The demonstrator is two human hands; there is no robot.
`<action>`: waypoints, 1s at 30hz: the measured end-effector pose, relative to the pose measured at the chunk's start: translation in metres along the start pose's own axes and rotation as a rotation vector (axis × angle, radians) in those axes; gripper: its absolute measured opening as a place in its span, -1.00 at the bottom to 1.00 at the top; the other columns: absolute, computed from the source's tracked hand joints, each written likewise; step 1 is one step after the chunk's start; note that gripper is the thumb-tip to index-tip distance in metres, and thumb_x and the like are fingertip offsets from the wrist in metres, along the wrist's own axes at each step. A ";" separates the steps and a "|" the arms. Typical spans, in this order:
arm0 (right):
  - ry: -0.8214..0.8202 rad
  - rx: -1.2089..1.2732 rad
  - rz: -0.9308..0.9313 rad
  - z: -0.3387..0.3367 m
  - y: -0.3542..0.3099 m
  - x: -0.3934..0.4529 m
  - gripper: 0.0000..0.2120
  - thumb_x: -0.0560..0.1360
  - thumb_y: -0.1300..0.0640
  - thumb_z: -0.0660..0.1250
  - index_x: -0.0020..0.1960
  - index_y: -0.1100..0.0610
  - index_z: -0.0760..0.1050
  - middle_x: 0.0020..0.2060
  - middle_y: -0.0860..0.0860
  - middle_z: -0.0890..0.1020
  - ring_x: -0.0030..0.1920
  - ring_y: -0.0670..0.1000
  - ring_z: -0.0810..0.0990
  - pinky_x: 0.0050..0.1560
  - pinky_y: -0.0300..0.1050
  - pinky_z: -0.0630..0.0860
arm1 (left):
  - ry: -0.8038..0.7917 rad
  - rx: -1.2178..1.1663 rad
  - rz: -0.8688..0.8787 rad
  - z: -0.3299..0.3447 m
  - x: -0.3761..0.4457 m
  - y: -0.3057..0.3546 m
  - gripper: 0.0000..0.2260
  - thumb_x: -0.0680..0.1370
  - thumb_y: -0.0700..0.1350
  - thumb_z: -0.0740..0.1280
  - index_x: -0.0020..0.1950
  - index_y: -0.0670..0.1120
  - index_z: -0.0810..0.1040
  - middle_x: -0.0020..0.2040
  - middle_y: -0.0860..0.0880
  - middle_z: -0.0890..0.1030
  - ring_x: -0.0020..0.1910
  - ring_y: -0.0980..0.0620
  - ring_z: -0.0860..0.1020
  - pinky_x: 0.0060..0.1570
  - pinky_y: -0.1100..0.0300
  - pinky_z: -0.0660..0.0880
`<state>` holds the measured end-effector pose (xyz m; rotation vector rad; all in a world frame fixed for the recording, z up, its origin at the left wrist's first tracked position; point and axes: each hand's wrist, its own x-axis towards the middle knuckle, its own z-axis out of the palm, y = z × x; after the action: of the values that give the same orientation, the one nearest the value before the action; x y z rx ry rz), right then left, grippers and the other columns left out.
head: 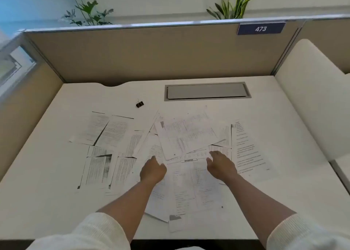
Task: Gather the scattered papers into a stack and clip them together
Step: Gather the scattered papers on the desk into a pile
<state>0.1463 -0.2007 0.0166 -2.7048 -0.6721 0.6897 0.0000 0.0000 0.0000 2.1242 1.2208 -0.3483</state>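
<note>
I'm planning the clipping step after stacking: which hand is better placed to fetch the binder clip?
Probably the left hand. The binder clip lies at the far left of the desk, beyond the papers, on that hand's side; the right hand would have to cross over.

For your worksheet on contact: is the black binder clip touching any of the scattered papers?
Apart. The head view shows the binder clip alone on bare desk, a strip of white surface separating it from the nearest papers.

desk (56, 193); plants (89, 11); sign (261, 28)
</note>
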 end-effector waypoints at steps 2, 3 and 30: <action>-0.066 0.002 0.022 0.004 0.003 -0.004 -0.51 0.63 -0.01 0.04 0.52 0.13 0.23 0.50 0.01 0.29 0.45 0.07 0.31 0.35 0.04 0.31 | -0.056 -0.074 -0.069 0.004 0.000 0.000 -0.41 0.59 0.01 0.21 0.59 -0.13 0.19 0.54 -0.11 0.32 0.46 -0.12 0.38 0.33 0.07 0.37; -0.093 -0.005 0.025 0.009 0.006 -0.006 -0.51 0.63 -0.01 0.04 0.52 0.14 0.23 0.50 0.02 0.29 0.45 0.07 0.31 0.36 0.04 0.31 | -0.077 -0.105 -0.089 0.007 0.001 -0.001 -0.41 0.58 0.00 0.24 0.57 -0.14 0.21 0.53 -0.11 0.34 0.44 -0.11 0.40 0.27 0.10 0.40; -0.083 -0.051 0.023 0.025 0.020 0.013 -0.53 0.60 0.02 0.17 0.46 0.17 0.29 0.35 0.05 0.41 0.35 0.06 0.38 0.26 -0.02 0.40 | -0.063 -0.741 -0.268 0.032 0.045 0.031 -0.59 0.57 0.12 0.36 0.30 -0.11 0.57 0.12 -0.07 0.63 0.03 -0.08 0.57 0.01 0.11 0.53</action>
<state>0.1514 -0.2075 -0.0165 -2.7472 -0.6880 0.8051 0.0523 -0.0020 -0.0348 1.3162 1.3352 -0.0512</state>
